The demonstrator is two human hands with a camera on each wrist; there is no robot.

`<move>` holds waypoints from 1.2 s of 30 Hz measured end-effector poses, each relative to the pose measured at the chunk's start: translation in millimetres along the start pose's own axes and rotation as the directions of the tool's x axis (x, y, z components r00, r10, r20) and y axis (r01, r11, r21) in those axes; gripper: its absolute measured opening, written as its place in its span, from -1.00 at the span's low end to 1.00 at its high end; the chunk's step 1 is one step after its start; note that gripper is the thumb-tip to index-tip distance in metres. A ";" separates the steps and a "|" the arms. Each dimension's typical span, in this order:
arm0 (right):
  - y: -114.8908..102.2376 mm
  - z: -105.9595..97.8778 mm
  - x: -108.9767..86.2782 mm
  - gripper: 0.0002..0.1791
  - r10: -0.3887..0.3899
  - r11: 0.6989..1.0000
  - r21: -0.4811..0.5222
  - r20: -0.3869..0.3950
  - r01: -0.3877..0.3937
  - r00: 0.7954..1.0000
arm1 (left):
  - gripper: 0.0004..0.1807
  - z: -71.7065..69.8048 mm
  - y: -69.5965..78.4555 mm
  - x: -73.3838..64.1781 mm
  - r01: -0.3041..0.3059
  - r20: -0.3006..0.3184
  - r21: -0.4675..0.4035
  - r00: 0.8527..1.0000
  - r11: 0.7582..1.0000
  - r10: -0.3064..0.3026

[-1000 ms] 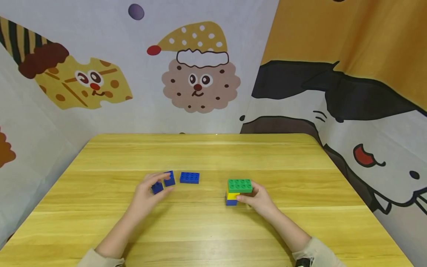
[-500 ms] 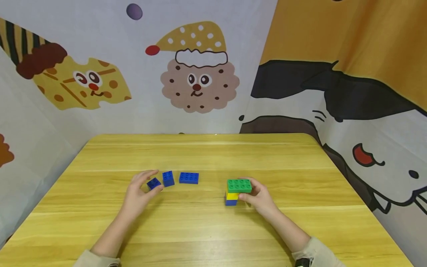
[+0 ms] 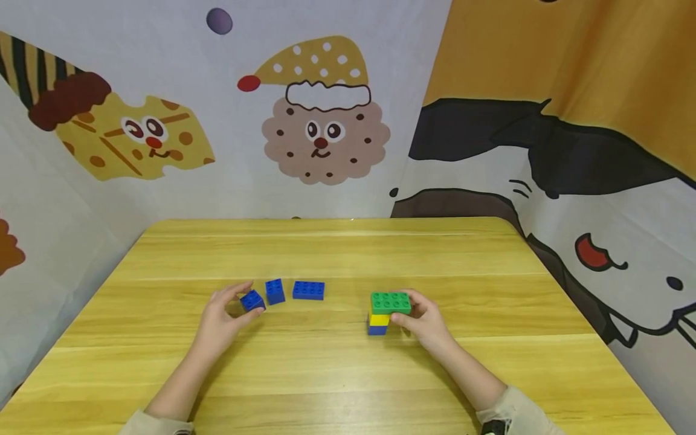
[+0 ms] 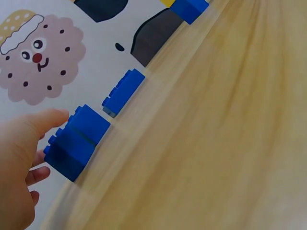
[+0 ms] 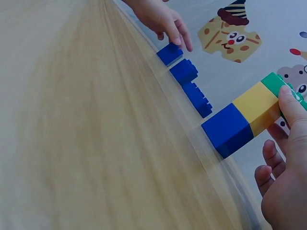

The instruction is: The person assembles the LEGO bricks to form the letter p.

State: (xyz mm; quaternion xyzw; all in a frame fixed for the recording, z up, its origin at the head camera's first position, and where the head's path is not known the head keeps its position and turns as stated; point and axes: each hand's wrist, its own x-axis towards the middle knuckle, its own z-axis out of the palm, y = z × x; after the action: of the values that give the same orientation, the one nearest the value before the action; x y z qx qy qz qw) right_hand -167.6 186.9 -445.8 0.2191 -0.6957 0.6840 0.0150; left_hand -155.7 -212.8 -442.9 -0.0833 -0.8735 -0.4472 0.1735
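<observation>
On the left of the table, my left hand has its thumb and index finger at opposite sides of a small blue brick, pinching it. A second small blue brick stands just right of it, and a longer blue brick lies further right. My right hand grips the green brick at the top of a stack, thumb on its near side in the right wrist view. Under the green brick come a yellow brick and a blue brick. The green one overhangs the stack to the right.
Bricks and hands are on a wooden table with rounded far corners. A cloth printed with cartoon figures hangs behind it and along the sides.
My left hand has drawn back left from the second blue brick to the leftmost one, which has turned slightly between its fingers. The right hand and the stack have hardly moved.
</observation>
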 end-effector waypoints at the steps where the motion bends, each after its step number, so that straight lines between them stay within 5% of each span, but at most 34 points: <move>1: -0.8 0.4 0.2 -0.60 0.007 1.000 -0.005 -0.001 -0.007 1.000 | -0.41 0.1 -0.8 -0.1 0.005 0.000 0.004 1.000 1.000 -0.005; 13: -1.7 0.3 0.5 -0.58 0.073 0.997 -0.004 -0.021 -0.073 0.997 | -0.52 1.8 -6.4 1.6 0.087 0.012 0.086 0.996 0.993 -0.088; 24: -6.3 1.3 1.0 -0.59 0.099 0.994 -0.047 -0.012 -0.099 0.995 | -0.54 2.4 -4.0 1.6 0.106 -0.020 0.054 0.994 0.993 -0.105; 36: -8.4 2.1 1.2 -0.60 0.091 0.995 -0.045 -0.002 -0.091 0.996 | -0.56 10.9 16.4 -0.8 0.020 -0.070 -0.058 0.997 0.998 -0.024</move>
State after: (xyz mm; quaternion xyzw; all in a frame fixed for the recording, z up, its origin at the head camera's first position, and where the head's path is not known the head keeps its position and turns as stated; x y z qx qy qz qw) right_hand -165.4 184.8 -437.6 0.1867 -0.7201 0.6681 -0.0111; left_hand -152.6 -194.4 -436.7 -0.0628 -0.8546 -0.4766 0.1967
